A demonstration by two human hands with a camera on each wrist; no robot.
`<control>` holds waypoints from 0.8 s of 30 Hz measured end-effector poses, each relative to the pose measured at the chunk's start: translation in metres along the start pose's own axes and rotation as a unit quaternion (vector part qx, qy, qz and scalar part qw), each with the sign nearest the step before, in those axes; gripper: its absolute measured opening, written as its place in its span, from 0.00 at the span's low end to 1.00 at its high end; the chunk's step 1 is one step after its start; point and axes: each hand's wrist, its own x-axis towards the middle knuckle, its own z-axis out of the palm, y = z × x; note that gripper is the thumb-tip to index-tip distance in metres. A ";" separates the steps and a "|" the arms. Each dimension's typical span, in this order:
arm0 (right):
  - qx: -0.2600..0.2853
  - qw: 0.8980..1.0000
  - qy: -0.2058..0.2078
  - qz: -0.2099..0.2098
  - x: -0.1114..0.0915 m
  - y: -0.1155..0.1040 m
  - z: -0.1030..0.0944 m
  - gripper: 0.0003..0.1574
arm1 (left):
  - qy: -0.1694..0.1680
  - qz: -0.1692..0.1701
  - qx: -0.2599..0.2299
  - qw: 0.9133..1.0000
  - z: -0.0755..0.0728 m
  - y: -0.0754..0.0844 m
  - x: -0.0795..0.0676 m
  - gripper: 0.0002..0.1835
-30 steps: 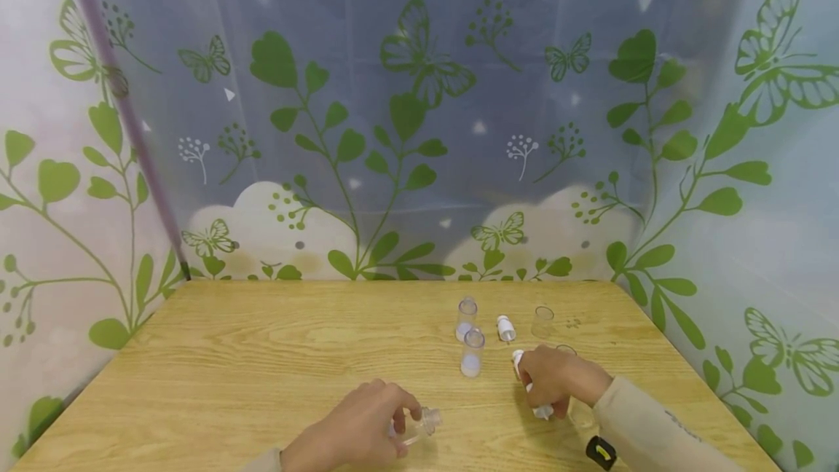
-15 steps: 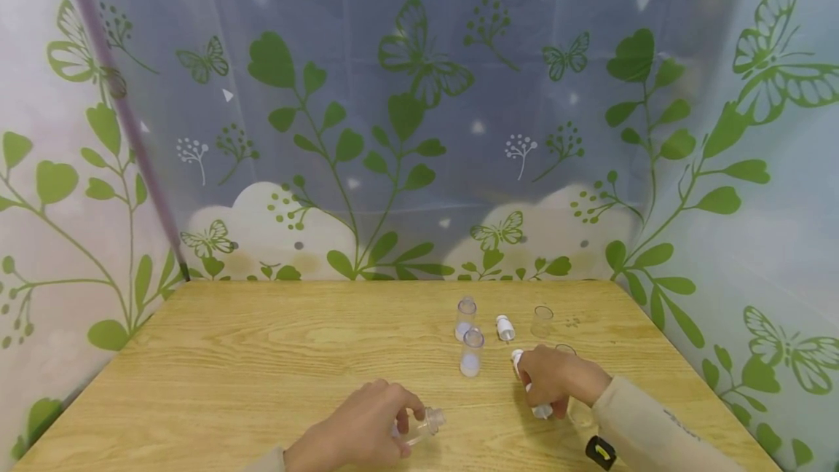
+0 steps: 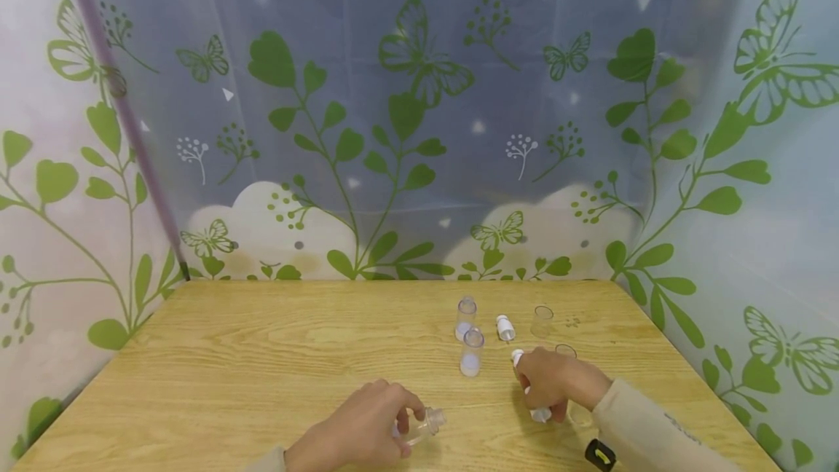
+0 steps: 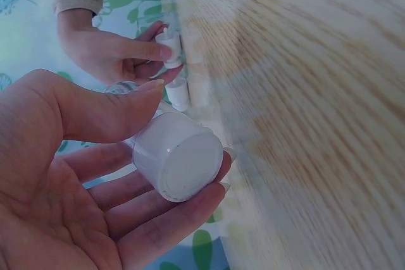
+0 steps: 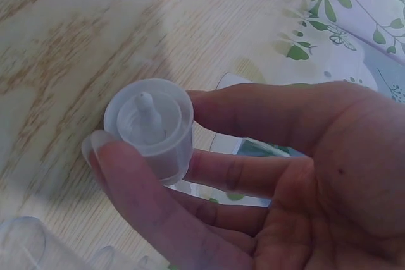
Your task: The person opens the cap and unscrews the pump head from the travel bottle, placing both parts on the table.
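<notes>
My left hand [image 3: 357, 425] holds a small clear bottle [image 3: 427, 423] tilted on its side, its threaded neck facing right. In the left wrist view the bottle's white base [image 4: 183, 159] faces the camera, between thumb and fingers. My right hand [image 3: 553, 381] pinches a white pump head [image 5: 152, 128] just above the table; its open underside and central stem show in the right wrist view. Beside the right fingers is another white pump head [image 3: 517, 358], partly covered by the hand. Bottle and held pump head are apart.
Two clear bottles with white bottoms, a nearer one [image 3: 471, 357] and a farther one [image 3: 465, 323], stand on the wooden table [image 3: 262, 348]. A third pump head [image 3: 505, 328] lies right of them. Clear caps, one at the back [image 3: 542, 322], stand near the right arm. Printed curtains surround the table.
The left hand and its bottle have shifted very slightly right since a second ago. The right hand stays almost still, with the pump head tilting a little between its fingers.
</notes>
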 end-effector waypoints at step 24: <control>-0.022 1.000 0.011 -0.016 -0.001 -0.003 0.004 0.09 | 0.001 0.017 -0.002 1.000 0.002 -0.003 -0.001 0.22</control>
